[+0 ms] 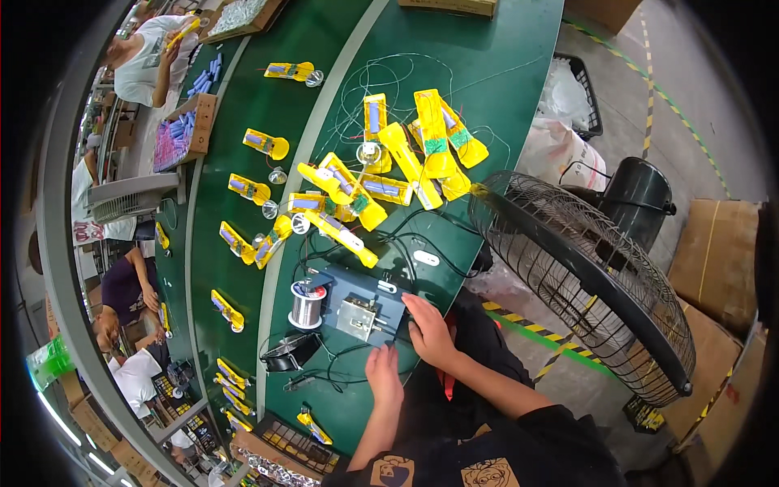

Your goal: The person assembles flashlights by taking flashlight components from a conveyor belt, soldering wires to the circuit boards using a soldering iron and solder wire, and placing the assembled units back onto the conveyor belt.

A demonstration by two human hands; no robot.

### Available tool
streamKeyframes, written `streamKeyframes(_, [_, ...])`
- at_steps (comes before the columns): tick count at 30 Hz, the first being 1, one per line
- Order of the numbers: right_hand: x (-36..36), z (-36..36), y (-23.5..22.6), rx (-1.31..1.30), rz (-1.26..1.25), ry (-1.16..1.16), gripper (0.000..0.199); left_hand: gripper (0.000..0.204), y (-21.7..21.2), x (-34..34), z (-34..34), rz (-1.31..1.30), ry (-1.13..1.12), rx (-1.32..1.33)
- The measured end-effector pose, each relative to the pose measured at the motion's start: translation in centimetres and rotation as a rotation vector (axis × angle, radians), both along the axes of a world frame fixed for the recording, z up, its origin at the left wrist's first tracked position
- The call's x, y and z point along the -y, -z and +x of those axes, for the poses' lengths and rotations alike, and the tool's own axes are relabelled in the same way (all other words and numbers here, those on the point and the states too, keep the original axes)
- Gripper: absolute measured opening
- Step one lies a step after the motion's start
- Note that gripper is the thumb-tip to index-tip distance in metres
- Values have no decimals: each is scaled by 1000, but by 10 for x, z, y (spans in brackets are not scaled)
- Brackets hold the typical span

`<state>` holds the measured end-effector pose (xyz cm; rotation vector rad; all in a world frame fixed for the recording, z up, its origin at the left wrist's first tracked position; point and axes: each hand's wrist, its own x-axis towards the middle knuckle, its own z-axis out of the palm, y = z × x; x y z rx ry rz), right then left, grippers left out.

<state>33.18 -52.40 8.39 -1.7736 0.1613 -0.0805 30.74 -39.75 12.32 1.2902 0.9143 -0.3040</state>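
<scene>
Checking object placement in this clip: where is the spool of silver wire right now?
In the head view, left of centre, the wire spool sits on the green table, immediately left of the blue-grey box.

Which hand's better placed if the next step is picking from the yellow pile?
Right hand, probably: it sits nearer the yellow pile, at the grey box. The left hand is farther back, with the box between it and the pile.
</scene>
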Motion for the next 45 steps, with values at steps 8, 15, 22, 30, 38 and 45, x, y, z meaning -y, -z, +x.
streamKeyframes(8, [-1,3,0,-2,13,-16,49,15,-6,-3,3,42,17,-8])
streamKeyframes(15, [27,5,6,-61,-72,-245,59,21,15,-8,-12,70,77,74])
streamKeyframes(22, [45,49,14,188,-494,-424,48,55,42,-18,-9,1282,814,148])
streamKeyframes(30, [45,69,18,285,-644,-655,36,34,51,-22,-12,1347,784,82])
streamKeyframes(38, [29,63,-1,107,-672,-625,38,22,56,-23,-17,1396,687,270])
streamKeyframes(45, [16,48,-4,145,-599,-464,45,20,62,-12,-24,1331,557,274])
